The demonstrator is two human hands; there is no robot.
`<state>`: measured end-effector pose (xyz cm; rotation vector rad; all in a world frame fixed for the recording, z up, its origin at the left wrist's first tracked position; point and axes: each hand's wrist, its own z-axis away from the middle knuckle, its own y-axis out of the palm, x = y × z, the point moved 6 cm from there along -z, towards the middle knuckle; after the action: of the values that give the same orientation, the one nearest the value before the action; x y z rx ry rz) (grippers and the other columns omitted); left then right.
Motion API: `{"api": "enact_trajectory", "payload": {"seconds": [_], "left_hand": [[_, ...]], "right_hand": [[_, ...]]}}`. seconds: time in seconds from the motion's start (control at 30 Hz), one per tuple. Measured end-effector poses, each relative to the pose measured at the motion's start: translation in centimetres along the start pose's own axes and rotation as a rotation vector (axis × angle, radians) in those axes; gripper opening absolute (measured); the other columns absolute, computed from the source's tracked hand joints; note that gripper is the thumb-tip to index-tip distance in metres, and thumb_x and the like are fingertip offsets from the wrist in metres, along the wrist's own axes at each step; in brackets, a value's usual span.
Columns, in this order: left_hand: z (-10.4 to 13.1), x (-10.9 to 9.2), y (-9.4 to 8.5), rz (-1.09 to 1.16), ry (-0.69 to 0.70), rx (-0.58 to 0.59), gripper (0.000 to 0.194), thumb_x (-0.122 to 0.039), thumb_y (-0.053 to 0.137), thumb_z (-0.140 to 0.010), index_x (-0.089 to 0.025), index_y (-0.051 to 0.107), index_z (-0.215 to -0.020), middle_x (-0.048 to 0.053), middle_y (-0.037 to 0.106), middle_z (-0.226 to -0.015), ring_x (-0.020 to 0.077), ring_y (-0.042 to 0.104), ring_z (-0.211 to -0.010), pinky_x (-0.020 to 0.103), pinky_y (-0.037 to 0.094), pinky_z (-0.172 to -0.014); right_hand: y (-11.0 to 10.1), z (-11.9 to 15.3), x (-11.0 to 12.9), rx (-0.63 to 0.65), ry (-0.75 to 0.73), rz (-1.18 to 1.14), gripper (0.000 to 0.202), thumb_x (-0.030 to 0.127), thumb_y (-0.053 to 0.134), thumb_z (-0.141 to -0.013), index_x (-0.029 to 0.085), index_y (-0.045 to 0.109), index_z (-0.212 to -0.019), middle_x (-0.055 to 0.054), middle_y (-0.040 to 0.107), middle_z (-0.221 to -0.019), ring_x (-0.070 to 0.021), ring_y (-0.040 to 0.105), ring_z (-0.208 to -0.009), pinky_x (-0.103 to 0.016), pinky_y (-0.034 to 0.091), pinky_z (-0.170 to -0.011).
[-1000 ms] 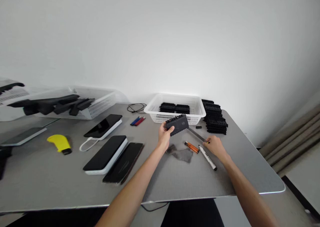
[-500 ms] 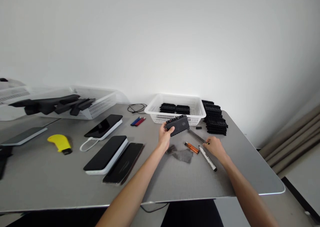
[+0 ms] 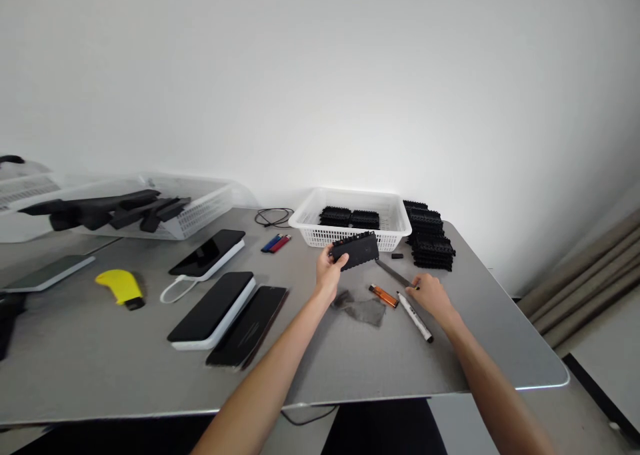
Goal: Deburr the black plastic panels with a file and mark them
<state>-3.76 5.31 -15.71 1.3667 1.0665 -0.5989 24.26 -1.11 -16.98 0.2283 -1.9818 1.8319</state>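
The left hand grips the black toothed part before the white basket, and the right hand has fingers closed on a thin flat tool, its tip (touching or not, I cannot tell) near the part's corner, requiring steadiness.

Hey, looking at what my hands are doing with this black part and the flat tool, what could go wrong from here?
The flat tool meets the black part near its corner; it might slip and skid toward your left hand, whose thumb lies on the face. Your right hand is close to the white marker, which looks uncapped, so it could get inked. The stacked black parts look uneven and might topple if bumped.
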Motion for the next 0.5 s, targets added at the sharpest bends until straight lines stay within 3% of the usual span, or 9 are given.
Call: {"api": "enact_trajectory", "payload": {"seconds": [0.27,0.4,0.5], "left_hand": [[0.1,-0.2,0.0,-0.03,0.018,-0.015,0.052,-0.019,0.08,-0.056,-0.019,0.059,-0.103,0.004,0.072,-0.09,0.019,0.067,-0.085,0.034,0.049,-0.087],[0.1,-0.2,0.0,-0.055,0.02,-0.021,0.051,-0.021,0.079,-0.057,-0.019,0.059,-0.104,0.004,0.071,-0.091,0.019,0.067,-0.086,0.034,0.049,-0.088],[0.2,-0.2,0.0,-0.061,0.022,-0.022,0.053,-0.022,0.08,-0.057,-0.019,0.059,-0.106,0.004,0.071,-0.091,0.0189,0.067,-0.086,0.034,0.049,-0.088]], "right_hand": [[-1.5,0.8,1.1,-0.015,0.003,0.11,0.025,0.032,0.059,-0.084,0.017,0.068,-0.103,-0.014,0.068,-0.101,-0.0284,0.063,-0.096,-0.033,0.043,-0.073],[-2.4,2.2,5.8,-0.069,-0.309,0.064,0.025,0.03,0.052,-0.091,0.017,0.067,-0.106,-0.012,0.066,-0.107,-0.0255,0.059,-0.104,-0.033,0.042,-0.083],[-0.9,4.5,10.9,0.121,-0.654,-0.046,0.029,0.039,0.053,-0.092,0.022,0.067,-0.112,-0.008,0.066,-0.109,-0.0217,0.06,-0.101,-0.031,0.043,-0.086]]}}
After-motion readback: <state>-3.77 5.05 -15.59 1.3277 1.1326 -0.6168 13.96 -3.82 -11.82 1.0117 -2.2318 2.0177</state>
